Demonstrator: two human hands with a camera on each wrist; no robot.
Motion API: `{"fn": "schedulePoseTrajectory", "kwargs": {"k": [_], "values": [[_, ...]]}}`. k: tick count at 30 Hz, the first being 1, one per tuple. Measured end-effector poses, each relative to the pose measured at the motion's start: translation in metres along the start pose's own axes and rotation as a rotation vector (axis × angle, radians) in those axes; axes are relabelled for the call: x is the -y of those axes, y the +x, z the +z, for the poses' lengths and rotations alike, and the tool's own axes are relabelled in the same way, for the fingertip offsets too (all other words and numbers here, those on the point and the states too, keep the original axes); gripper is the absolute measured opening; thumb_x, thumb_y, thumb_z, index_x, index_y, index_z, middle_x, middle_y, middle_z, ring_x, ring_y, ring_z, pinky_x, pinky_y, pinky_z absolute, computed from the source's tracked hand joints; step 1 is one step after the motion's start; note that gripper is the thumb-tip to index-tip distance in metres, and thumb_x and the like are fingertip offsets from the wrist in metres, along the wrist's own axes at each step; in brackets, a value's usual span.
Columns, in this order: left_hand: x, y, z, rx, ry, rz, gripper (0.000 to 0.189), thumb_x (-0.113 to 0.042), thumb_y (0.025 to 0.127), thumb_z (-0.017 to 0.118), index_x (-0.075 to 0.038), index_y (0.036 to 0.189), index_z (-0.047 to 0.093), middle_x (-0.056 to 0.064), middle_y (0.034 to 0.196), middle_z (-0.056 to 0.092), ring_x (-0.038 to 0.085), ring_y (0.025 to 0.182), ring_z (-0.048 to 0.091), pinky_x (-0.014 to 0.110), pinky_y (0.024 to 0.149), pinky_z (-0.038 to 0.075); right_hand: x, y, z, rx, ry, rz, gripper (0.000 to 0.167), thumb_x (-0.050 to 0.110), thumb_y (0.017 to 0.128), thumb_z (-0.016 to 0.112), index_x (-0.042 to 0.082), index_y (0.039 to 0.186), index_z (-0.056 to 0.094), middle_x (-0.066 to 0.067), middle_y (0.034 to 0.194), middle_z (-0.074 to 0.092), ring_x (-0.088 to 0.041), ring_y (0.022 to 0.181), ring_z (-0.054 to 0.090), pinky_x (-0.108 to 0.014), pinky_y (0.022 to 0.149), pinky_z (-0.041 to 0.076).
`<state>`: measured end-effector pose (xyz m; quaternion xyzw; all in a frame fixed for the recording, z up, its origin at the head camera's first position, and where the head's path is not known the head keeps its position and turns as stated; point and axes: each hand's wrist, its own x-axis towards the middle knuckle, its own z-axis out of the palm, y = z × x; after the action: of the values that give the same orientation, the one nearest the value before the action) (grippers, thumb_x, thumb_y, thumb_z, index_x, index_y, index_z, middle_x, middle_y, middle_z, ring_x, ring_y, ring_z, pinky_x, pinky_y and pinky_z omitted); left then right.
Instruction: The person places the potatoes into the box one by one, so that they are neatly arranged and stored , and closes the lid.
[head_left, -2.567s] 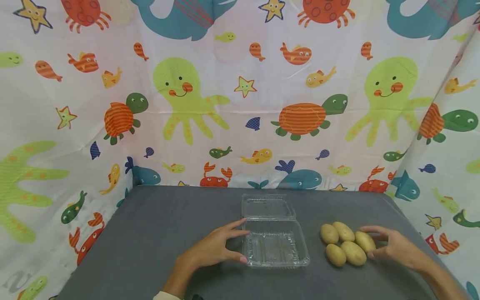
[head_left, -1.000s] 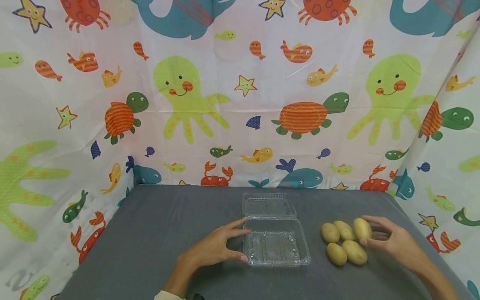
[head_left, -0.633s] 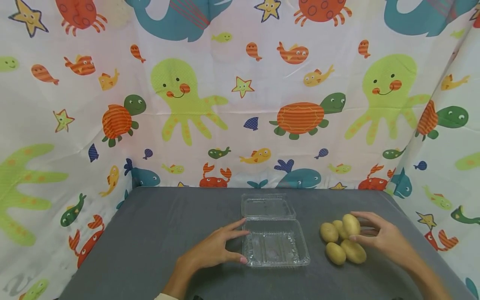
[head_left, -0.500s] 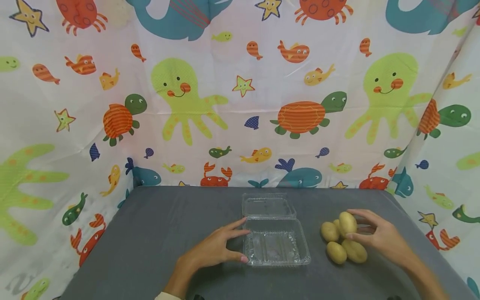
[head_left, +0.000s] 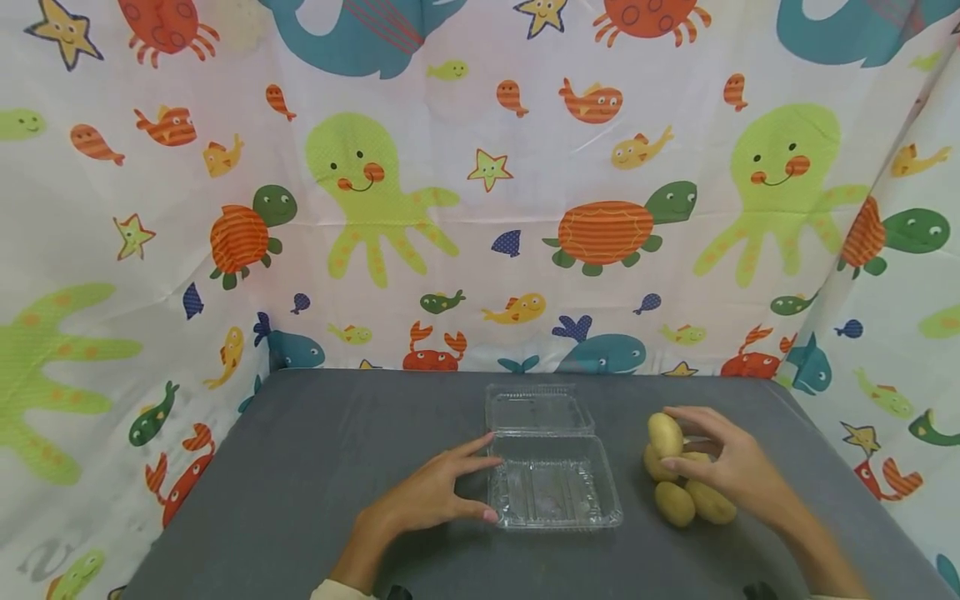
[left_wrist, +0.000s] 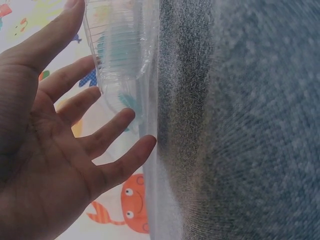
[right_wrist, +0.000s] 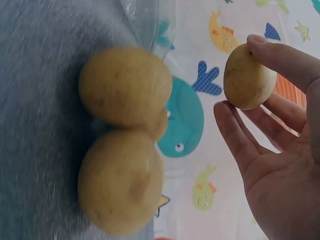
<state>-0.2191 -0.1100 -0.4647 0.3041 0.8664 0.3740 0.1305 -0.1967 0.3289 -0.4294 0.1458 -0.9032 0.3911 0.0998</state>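
Observation:
My right hand [head_left: 731, 458] pinches a potato [head_left: 664, 434] between thumb and fingertips, raised over the other potatoes. In the right wrist view this potato [right_wrist: 247, 77] is clear of the table, with the thumb on top. Below lie more potatoes, two of them in front [head_left: 675, 504], others partly hidden behind the held one and the hand. My left hand [head_left: 423, 492] has its fingers spread, the fingertips right at the left side of a clear plastic clamshell container [head_left: 555, 492]. The container lies with its lid [head_left: 536, 412] folded back, and nothing shows inside it.
The dark grey table [head_left: 322, 467] runs back to a white curtain [head_left: 450, 275] printed with sea animals, which also rises on the left and right sides. A stretch of table lies between the container and the potatoes.
My right hand has taken a potato from the right of the group, lifted it and carried it left over the others. The left hand stays at the container's side.

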Motion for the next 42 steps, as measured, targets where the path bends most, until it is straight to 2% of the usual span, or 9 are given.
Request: {"fn": "schedulePoseTrajectory", "kwargs": {"k": [7, 13, 21, 27, 34, 42], "values": [[0.000, 0.001, 0.000, -0.001, 0.005, -0.004, 0.078, -0.047, 0.087, 0.087, -0.021, 0.154, 0.058, -0.007, 0.174, 0.029, 0.034, 0.157, 0.033, 0.070, 0.120, 0.032, 0.012, 0.004, 0.010, 0.029, 0.055, 0.037, 0.060, 0.031, 0.091, 0.087, 0.019, 0.145, 0.063, 0.000, 0.137, 0.062, 0.002, 0.112, 0.065, -0.026, 0.088, 0.060], [0.001, 0.002, 0.000, -0.005, -0.004, 0.006, 0.078, -0.047, 0.087, 0.087, -0.019, 0.154, 0.059, -0.007, 0.174, 0.030, 0.033, 0.158, 0.033, 0.068, 0.121, 0.031, 0.019, 0.010, 0.020, 0.020, 0.065, -0.006, 0.059, 0.031, 0.090, 0.088, 0.020, 0.143, 0.064, 0.000, 0.134, 0.064, -0.006, 0.111, 0.067, -0.032, 0.089, 0.062], [0.001, 0.002, 0.000, -0.001, -0.007, -0.012, 0.078, -0.049, 0.087, 0.086, -0.022, 0.154, 0.058, -0.009, 0.175, 0.029, 0.031, 0.158, 0.032, 0.067, 0.121, 0.032, 0.026, 0.019, 0.037, 0.022, 0.148, -0.088, 0.059, 0.021, 0.086, 0.091, 0.015, 0.140, 0.066, 0.000, 0.131, 0.065, -0.007, 0.109, 0.068, -0.030, 0.089, 0.061], [0.000, 0.001, 0.001, -0.009, -0.001, -0.018, 0.076, -0.048, 0.087, 0.087, -0.023, 0.153, 0.060, -0.009, 0.174, 0.029, 0.030, 0.158, 0.032, 0.067, 0.121, 0.032, 0.034, 0.023, 0.048, 0.066, 0.189, -0.094, 0.059, 0.020, 0.087, 0.091, 0.014, 0.140, 0.065, -0.004, 0.130, 0.065, -0.010, 0.109, 0.069, -0.034, 0.092, 0.061], [0.001, 0.001, 0.002, -0.009, -0.003, -0.023, 0.076, -0.049, 0.086, 0.087, -0.024, 0.153, 0.060, -0.010, 0.174, 0.029, 0.030, 0.158, 0.032, 0.067, 0.121, 0.031, 0.037, 0.025, 0.060, 0.109, 0.229, -0.115, 0.061, 0.017, 0.086, 0.091, 0.014, 0.141, 0.064, -0.004, 0.134, 0.064, -0.011, 0.115, 0.068, -0.033, 0.094, 0.061], [0.001, 0.000, 0.002, -0.005, -0.011, -0.033, 0.076, -0.049, 0.086, 0.087, -0.024, 0.153, 0.060, -0.011, 0.174, 0.028, 0.029, 0.159, 0.030, 0.068, 0.121, 0.030, 0.038, 0.029, 0.071, 0.144, 0.275, -0.128, 0.064, 0.018, 0.087, 0.091, 0.020, 0.144, 0.062, -0.004, 0.136, 0.063, -0.022, 0.116, 0.069, -0.031, 0.095, 0.060]]}}
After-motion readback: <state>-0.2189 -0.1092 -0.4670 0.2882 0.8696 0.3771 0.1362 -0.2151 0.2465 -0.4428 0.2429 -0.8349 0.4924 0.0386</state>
